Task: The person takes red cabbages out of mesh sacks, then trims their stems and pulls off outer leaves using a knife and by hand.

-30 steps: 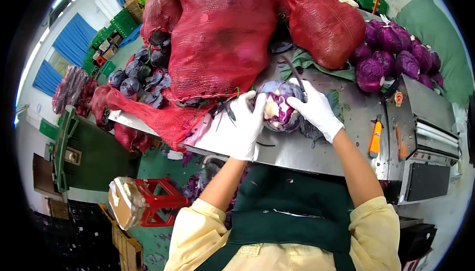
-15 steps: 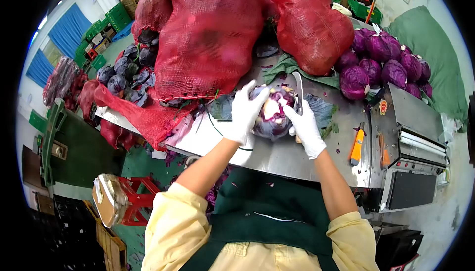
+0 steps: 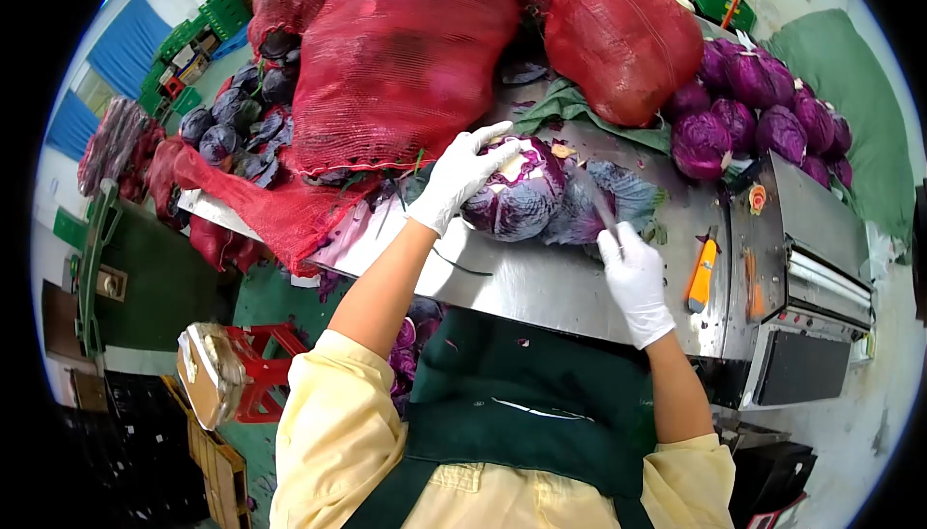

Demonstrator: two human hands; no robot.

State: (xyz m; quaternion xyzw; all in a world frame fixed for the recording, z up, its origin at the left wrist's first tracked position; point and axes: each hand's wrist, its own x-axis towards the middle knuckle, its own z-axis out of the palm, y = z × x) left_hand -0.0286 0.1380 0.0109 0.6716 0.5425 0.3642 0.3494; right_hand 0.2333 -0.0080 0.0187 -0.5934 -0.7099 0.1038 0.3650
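A red cabbage (image 3: 519,203) sits on the steel table, its pale cut stem end facing up and away. My gloved left hand (image 3: 462,178) grips it from the left and top, fingers laid over the cut end. In my gloved right hand (image 3: 633,276), to the right of the cabbage, is a knife (image 3: 601,205); its blurred blade points up and away, apart from the cabbage. Beneath the blade lie loose outer leaves (image 3: 626,189). A small cut-off stem piece (image 3: 563,151) rests just behind the cabbage.
Large red mesh sacks (image 3: 406,56) stand across the back. At the right, peeled purple cabbages (image 3: 702,143) are piled beside a steel machine (image 3: 806,239). An orange-handled cutter (image 3: 703,276) lies on the table (image 3: 541,283). Unpeeled cabbages (image 3: 220,143) spill out at the left.
My right hand with the knife has moved away from the cabbage, right and toward me. The cabbage has turned and shifted slightly up-left. Loose leaves now lie beside it.
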